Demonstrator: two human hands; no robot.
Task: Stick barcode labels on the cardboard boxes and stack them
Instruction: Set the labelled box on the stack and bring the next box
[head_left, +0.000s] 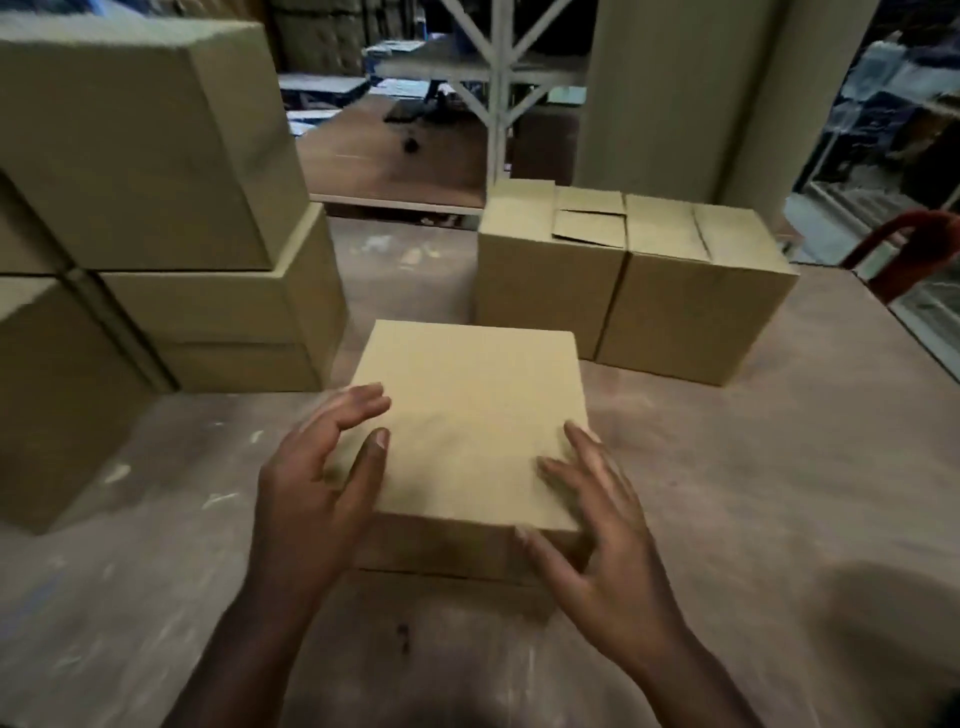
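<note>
- While your left hand (317, 470) and right hand (597, 545) flank the cardboard box (470, 421) on the table (753, 519), both have fingers spread, gripping nothing.
- Your left thumb lies on its top; right fingertips touch its near right corner.
- Beyond your left hand, stacked boxes (208, 260); beyond your right, two boxes (623, 280).

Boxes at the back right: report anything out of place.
On the left one of the two back boxes, a top flap sits raised and askew, not closed flat. The near box looks intact.
</note>
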